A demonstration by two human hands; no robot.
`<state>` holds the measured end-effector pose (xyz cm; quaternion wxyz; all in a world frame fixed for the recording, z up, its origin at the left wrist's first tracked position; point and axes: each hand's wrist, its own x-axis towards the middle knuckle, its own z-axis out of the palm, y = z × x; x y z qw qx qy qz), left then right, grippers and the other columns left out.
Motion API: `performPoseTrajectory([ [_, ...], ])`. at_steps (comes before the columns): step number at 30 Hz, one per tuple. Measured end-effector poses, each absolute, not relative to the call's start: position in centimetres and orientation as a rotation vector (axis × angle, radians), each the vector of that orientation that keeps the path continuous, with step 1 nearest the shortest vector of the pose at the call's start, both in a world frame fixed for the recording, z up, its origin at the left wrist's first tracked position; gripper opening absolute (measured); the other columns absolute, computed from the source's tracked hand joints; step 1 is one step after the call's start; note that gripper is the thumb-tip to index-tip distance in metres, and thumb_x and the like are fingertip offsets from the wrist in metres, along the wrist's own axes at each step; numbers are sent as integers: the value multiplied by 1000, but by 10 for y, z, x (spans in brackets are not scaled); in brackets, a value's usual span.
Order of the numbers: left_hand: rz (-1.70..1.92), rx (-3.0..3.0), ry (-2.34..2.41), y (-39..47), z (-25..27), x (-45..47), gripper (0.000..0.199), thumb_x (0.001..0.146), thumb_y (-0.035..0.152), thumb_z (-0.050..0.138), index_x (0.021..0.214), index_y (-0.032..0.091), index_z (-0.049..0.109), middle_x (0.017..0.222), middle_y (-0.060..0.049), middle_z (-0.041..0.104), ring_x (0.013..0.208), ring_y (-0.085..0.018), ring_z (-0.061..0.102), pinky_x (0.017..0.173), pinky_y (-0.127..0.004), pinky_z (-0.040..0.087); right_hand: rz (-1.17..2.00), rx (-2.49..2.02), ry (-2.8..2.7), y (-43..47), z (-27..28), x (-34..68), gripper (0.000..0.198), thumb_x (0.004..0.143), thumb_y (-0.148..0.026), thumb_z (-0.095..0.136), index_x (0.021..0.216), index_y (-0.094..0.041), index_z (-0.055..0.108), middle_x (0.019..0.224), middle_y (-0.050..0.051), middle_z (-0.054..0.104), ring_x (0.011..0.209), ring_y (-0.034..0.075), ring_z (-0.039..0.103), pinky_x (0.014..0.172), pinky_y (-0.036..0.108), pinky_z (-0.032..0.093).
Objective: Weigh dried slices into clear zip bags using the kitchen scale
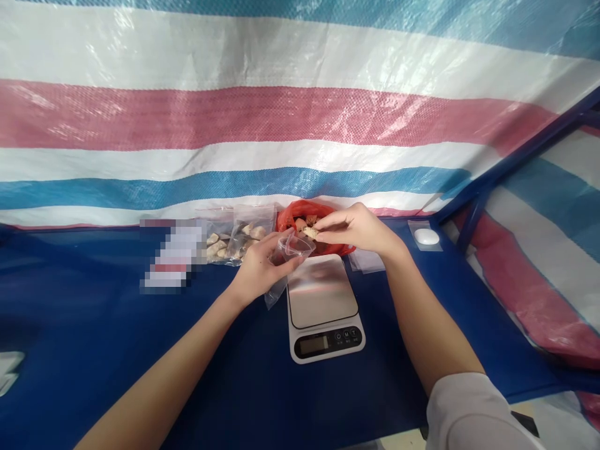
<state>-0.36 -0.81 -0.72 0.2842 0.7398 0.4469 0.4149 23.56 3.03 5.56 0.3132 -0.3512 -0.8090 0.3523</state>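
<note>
My left hand is closed on a clear plastic bag, its mouth held open toward the right. Between the fingertips of my right hand is a pale, rough stone-like piece, just above the bag's mouth. Behind both hands lies an open red plastic bag with more brownish and pale pieces inside, partly hidden by my right hand. Directly below my hands stands a white kitchen scale with a bare metal plate; its display shows no readable figure.
Clear zip bags with stone-like pieces lie left of my left hand, beside a blurred-out patch. A white oval object on a small clear bag sits at right. Striped plastic sheeting hangs behind the blue table. A blue frame bar slants at right.
</note>
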Motion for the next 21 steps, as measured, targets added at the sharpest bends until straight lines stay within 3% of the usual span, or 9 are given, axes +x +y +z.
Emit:
performPoseTrajectory([
  [4, 1079, 1978, 1131, -11, -4, -1, 54, 83, 43, 75, 130, 19, 68, 117, -11, 73, 103, -26, 69, 81, -37, 59, 856, -871, -2276, 22, 62, 226, 22, 89, -42, 71, 91, -24, 83, 87, 1, 78, 82, 18, 70, 77, 30, 52],
  [9, 1066, 2004, 1070, -11, -4, -1, 54, 83, 40, 76, 132, 19, 67, 115, -11, 73, 98, -25, 69, 80, -36, 59, 634, -939, -2493, 18, 60, 216, 18, 91, -29, 67, 81, -21, 81, 67, -2, 68, 63, 11, 56, 61, 26, 37],
  [13, 1065, 2055, 1056, -12, -7, -1, 55, 82, 40, 77, 132, 20, 67, 115, -10, 72, 95, -24, 69, 81, -36, 58, 495, -1020, -2616, 13, 63, 207, 18, 90, -21, 66, 76, -23, 78, 73, -1, 69, 65, 11, 53, 63, 28, 35],
  [16, 1049, 2072, 1069, -12, -8, 0, 53, 83, 38, 76, 131, 18, 68, 113, -10, 72, 91, -22, 69, 78, -35, 58, 432, -1119, -2650, 9, 66, 202, 23, 93, -25, 62, 76, -26, 77, 77, -1, 70, 70, 15, 57, 65, 29, 37],
  [21, 1087, 2069, 1052, -11, -6, -1, 54, 82, 37, 76, 131, 18, 67, 119, -12, 72, 107, -28, 68, 91, -41, 57, 450, -1094, -2647, 6, 69, 198, 22, 94, -25, 59, 83, -28, 78, 84, -1, 72, 75, 17, 61, 66, 29, 40],
])
